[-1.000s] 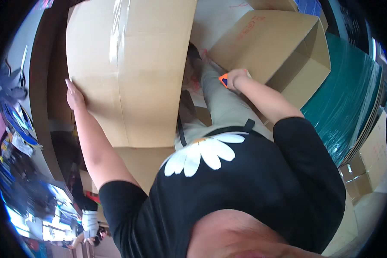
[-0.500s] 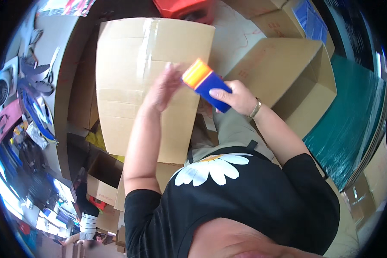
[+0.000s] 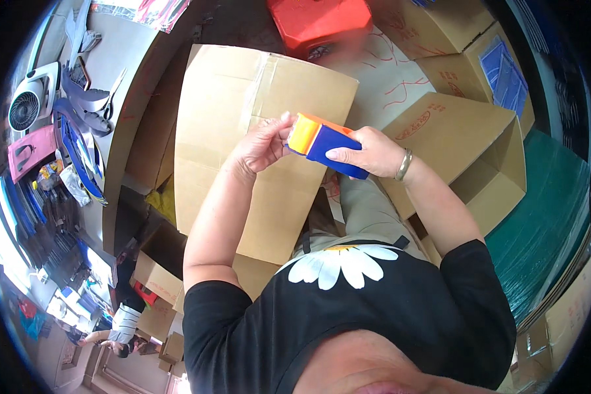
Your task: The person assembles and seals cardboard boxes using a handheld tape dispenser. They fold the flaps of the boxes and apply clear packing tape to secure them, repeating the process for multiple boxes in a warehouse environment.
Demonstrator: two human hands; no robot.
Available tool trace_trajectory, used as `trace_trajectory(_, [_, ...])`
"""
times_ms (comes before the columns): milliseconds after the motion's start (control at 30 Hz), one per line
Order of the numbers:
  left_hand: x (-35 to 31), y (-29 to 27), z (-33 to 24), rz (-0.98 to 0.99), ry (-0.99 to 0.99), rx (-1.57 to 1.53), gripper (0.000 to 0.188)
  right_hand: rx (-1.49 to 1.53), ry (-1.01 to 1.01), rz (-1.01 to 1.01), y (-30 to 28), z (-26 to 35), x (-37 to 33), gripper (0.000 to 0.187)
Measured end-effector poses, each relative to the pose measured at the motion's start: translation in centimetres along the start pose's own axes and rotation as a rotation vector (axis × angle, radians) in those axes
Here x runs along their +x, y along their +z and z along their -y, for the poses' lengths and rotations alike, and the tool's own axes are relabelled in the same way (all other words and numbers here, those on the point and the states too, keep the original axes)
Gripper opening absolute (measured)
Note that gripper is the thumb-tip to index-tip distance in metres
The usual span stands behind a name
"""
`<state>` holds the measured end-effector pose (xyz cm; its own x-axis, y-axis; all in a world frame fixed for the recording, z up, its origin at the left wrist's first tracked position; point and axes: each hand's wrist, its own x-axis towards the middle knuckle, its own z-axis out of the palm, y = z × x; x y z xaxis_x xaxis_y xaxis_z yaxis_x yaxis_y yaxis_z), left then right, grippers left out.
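Note:
My right hand (image 3: 368, 154) is closed round the blue body of a boxy tape dispenser (image 3: 338, 150), thumb on top. Its orange and yellow end points toward my left hand (image 3: 266, 142). The left fingers are bent in at that yellow end, their tips partly hidden; what they pinch, if anything, does not show. Beneath both hands a large cardboard box (image 3: 223, 105) stands with its broad face up. A strip of clear tape (image 3: 259, 85) runs along that face from its far edge.
To the right an open cardboard box (image 3: 453, 134) lies on its side, beside a green wrapped stack (image 3: 545, 210). A red plastic container (image 3: 322, 23) stands beyond the big box. On the left, a workbench (image 3: 134, 62) bears a fan (image 3: 29, 105) and scissors (image 3: 113, 98). Another person (image 3: 125, 325) is farther off, lower left.
My left hand has come up to the dispenser's yellow end, with its fingers now curled. The dispenser has turned to lie more level in my right hand. The whole view has shifted.

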<state>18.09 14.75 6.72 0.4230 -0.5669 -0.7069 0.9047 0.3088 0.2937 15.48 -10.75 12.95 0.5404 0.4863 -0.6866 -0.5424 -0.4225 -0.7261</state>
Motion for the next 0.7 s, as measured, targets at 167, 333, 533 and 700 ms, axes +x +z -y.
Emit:
trace_trajectory(167, [1.9,0.5,0.1,-0.176,0.162,0.183,0.021,-0.023,-0.038,0.033,-1.0,0.2,1.5,0.046])
trace_trajectory(333, [4.2,-3.2,-4.6,-0.452,0.447,0.482,0.015,-0.177,-0.12,-0.037,-2.0,1.8,3.9,0.04])
trace_trajectory(533, [3.1,-13.7,-18.6,-0.789,0.708,0.648,0.018,0.042,-0.158,-0.003,-4.3,4.2,7.2,0.045])
trace_trajectory(700, [6.0,-16.3,-23.7,-0.967,0.826,0.704,0.016,0.172,-0.117,0.05,-4.5,7.5,14.6,0.047])
